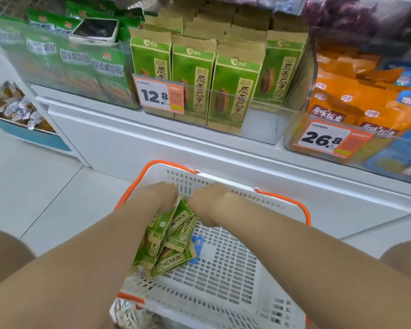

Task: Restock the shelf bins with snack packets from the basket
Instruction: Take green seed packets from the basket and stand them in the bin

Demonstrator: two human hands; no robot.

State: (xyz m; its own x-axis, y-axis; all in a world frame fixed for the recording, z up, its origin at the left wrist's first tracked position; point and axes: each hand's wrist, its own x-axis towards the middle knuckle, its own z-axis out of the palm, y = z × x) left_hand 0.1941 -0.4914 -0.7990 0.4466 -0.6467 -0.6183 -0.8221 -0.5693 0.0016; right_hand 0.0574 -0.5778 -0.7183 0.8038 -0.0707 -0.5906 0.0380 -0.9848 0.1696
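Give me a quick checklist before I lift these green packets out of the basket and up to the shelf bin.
1. Both hands on the packets: ok. The left hand and right hand meet at the top of the green packets.
2. Firm hold on the whole bundle: cannot tell; the fingers are hidden behind the hands.
3. Matching bin found: ok. The middle bin holds the same green packets, price tag 12.8.
4. Room in that bin: ok; a gap shows at its front right.
5. Nothing dragged along: not ok. A blue packet lies partly under the bundle in the white basket.
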